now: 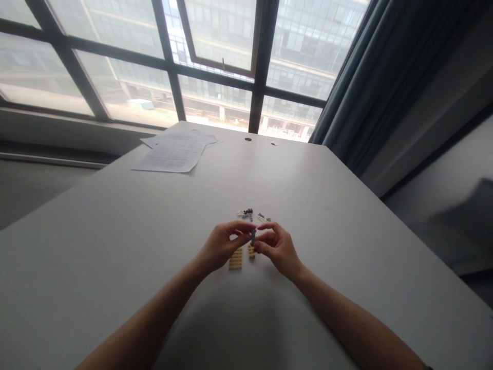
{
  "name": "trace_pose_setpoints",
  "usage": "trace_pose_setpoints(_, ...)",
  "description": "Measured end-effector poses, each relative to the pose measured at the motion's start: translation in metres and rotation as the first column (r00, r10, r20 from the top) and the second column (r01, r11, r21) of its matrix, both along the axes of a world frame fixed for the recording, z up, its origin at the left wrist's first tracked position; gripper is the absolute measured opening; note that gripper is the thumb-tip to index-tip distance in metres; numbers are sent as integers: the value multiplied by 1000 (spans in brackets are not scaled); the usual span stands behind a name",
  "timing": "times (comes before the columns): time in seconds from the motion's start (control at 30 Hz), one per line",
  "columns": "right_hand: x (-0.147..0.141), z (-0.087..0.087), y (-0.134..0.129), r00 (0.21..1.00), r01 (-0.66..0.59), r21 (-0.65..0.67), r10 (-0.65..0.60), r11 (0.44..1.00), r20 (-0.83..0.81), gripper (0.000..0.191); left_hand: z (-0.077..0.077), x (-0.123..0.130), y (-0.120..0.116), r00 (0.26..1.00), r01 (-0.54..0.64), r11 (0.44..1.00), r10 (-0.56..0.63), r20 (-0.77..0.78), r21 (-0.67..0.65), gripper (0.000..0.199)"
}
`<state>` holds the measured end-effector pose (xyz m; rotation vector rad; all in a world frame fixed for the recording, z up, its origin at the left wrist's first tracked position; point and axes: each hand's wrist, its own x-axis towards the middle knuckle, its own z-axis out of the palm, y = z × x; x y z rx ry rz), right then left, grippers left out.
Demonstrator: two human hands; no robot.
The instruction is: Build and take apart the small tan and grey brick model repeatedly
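white surface (327, 221) by a window (221, 92)
both hands' grip (253, 235) closed on a small gray piece (253, 236)

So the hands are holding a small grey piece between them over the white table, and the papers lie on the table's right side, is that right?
Not quite: the papers lie on the left side of the white table, as the head view shows.

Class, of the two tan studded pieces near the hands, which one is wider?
The left tan piece, by the left hand: it is clearly broader than the narrow tan piece, which lies nearer the right hand.
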<state>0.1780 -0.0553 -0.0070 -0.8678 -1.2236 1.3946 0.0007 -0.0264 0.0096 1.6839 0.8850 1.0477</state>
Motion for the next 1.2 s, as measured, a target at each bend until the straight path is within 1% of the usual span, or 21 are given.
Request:
trace_pose_setpoints(0.13, 2, 1, -2, 993, 1, 92, -12, 996, 118, 37, -1, 1, -1, 1000, -9, 1000, 10, 27, -13, 22)
trace_pose_setpoints(0.23, 1, 4, -4, 982, 1, 143, -28, 990, 189, 35, -1, 3, -2, 999, -13, 1000, 13, 30, -1, 18)
trace_pose_setpoints(0.3, 1, 5, -4, 969, 18, 169, -59, 985, 241, 34, -1, 3, -2, 1000, -23, 1000, 23, 6, 20, 18)
trace_pose_setpoints(0.37, 5, 7, -3, 936, 19, 230, -98, 973, 337, 33, 0, 1, -1, 997, -41, 996, 46, -69, 75, 18)
trace_pose_setpoints(0.43, 12, 9, 0, 867, -15, 323, -149, 946, 476, 34, 1, -3, -1, 977, -48, 978, 89, -195, 201, 17)
trace_pose_setpoints(0.5, 21, 11, 4, 757, -101, 387, -181, 916, 627, 33, 1, -8, -2, 928, -10, 934, 141, -345, 357, 15)
trace_pose_setpoints(0.53, 25, 12, 6, 697, -150, 396, -186, 906, 692, 33, 0, -10, -3, 893, 27, 909, 165, -418, 416, 16)
trace_pose_setpoints(0.6, 32, 12, 10, 593, -235, 377, -176, 896, 786, 32, -1, -12, -4, 816, 105, 875, 195, -544, 472, 22)
trace_pose_setpoints(0.63, 34, 11, 11, 556, -263, 364, -168, 893, 814, 32, -3, -11, -5, 782, 133, 866, 207, -588, 482, 26)
trace_pose_setpoints(0.7, 34, 8, 11, 518, -294, 343, -153, 892, 842, 33, -6, -10, -7, 733, 172, 856, 220, -644, 488, 31)
trace_pose_setpoints(0.77, 32, 4, 11, 504, -309, 329, -140, 892, 852, 34, -8, -8, -8, 707, 189, 852, 227, -670, 489, 29)
trace_pose_setpoints(0.87, 29, -1, 11, 496, -314, 329, -142, 891, 857, 36, -10, -6, -8, 696, 192, 855, 228, -681, 482, 24)
trace_pose_setpoints(1.2, 30, -3, 10, 503, -312, 339, -149, 887, 851, 37, -12, -8, -8, 726, 186, 855, 213, -654, 484, 22)
